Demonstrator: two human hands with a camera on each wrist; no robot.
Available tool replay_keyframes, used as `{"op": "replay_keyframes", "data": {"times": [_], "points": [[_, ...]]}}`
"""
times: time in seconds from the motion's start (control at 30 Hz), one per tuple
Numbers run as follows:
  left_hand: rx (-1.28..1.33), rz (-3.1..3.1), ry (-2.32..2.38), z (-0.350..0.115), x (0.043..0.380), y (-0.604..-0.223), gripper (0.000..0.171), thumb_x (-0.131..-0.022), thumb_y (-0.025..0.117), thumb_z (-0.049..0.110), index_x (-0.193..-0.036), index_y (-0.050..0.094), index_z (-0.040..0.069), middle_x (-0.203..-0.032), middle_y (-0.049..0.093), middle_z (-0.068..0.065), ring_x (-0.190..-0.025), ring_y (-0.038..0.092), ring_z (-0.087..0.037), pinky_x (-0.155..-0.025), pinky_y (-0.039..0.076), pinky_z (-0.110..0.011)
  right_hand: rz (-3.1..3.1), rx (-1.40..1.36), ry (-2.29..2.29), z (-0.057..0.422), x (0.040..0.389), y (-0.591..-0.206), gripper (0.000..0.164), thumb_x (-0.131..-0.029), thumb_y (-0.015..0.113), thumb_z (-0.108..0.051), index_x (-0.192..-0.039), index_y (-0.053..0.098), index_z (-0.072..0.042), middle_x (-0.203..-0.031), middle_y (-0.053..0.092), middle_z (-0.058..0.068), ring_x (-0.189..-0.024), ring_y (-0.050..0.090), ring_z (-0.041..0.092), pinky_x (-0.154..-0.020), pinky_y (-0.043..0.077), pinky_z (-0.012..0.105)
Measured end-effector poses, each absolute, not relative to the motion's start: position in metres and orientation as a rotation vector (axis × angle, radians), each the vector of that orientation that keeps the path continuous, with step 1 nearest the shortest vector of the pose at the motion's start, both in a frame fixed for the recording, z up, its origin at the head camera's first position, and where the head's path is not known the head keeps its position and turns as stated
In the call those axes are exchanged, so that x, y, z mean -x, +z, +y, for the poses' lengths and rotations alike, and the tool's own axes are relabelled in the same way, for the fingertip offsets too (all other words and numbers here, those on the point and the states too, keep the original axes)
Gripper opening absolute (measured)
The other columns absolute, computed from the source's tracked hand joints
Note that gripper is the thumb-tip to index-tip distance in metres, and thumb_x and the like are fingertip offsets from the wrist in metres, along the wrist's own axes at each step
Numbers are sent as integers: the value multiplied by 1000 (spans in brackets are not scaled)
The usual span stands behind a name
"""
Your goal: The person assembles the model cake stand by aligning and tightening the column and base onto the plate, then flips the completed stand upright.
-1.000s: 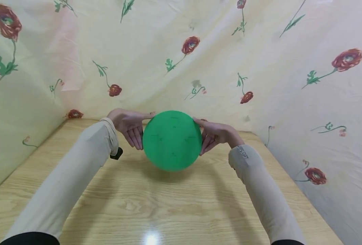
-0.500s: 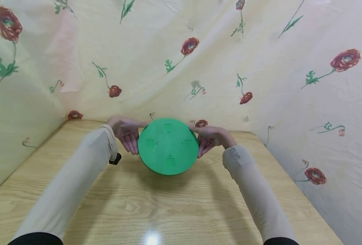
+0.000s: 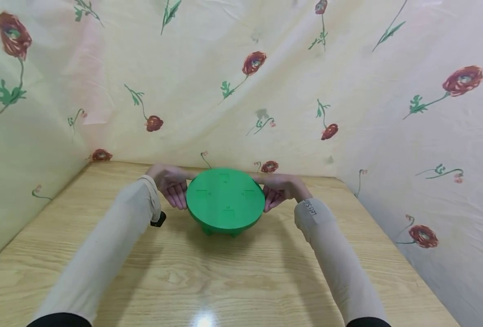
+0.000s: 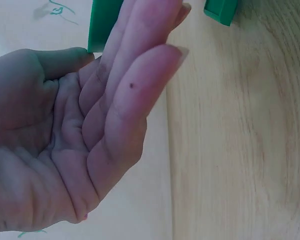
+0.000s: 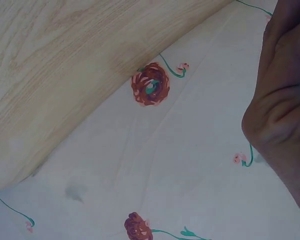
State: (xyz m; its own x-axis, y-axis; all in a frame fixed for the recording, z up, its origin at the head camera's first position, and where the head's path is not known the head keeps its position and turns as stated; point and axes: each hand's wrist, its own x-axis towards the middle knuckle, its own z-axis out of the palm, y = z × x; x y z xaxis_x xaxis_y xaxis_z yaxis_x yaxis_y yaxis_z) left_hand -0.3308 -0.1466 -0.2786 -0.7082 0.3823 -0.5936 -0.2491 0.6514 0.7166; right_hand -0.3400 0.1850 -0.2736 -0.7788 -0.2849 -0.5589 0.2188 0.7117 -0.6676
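A small green round-topped stool is held at its two sides near the back of the table, its top tipped slightly toward me and short feet showing below the front rim. My left hand grips the left edge, with the thumb at the rim and the fingers along the side. In the left wrist view the left hand is close up, with the green rim beyond the thumb and a foot past the fingertips. Gripping the right edge is my right hand; the right wrist view shows only part of that hand.
The light wooden table spreads in front and to both sides. A flower-printed cloth hangs behind it and along the left and right edges, close behind both hands.
Both hands have lowered the stool and tilted its top from facing me to nearly level. Its feet now show beneath the rim.
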Motion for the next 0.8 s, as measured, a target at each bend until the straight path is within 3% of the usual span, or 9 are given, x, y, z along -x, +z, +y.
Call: {"op": "replay_keyframes", "data": {"times": [0.27,0.53,0.8], "points": [[-62,2125,1102,-145,330,-283,67,-112,32,49,-95,70,-5,-78,75,-12,-68,73,-18,-70,61,-31,2254,36,-1026,187,341,-278,69,-112,39,-48,-89,74,7,-66,72,12,-55,69,15,-60,60,28],[-68,2161,1096,-144,329,-280,63,-112,36,46,-100,69,-6,-77,74,-11,-68,72,-17,-71,61,-31,2245,24,-1050,187,340,-279,68,-112,39,-48,-92,74,7,-66,71,12,-54,68,14,-59,59,26],[-72,2153,1085,-142,329,-278,66,-112,30,47,-97,69,-4,-79,74,-10,-70,72,-17,-72,60,-29,2248,25,-1055,187,340,-279,68,-112,38,-48,-92,73,7,-67,72,12,-54,68,13,-58,59,25]]}}
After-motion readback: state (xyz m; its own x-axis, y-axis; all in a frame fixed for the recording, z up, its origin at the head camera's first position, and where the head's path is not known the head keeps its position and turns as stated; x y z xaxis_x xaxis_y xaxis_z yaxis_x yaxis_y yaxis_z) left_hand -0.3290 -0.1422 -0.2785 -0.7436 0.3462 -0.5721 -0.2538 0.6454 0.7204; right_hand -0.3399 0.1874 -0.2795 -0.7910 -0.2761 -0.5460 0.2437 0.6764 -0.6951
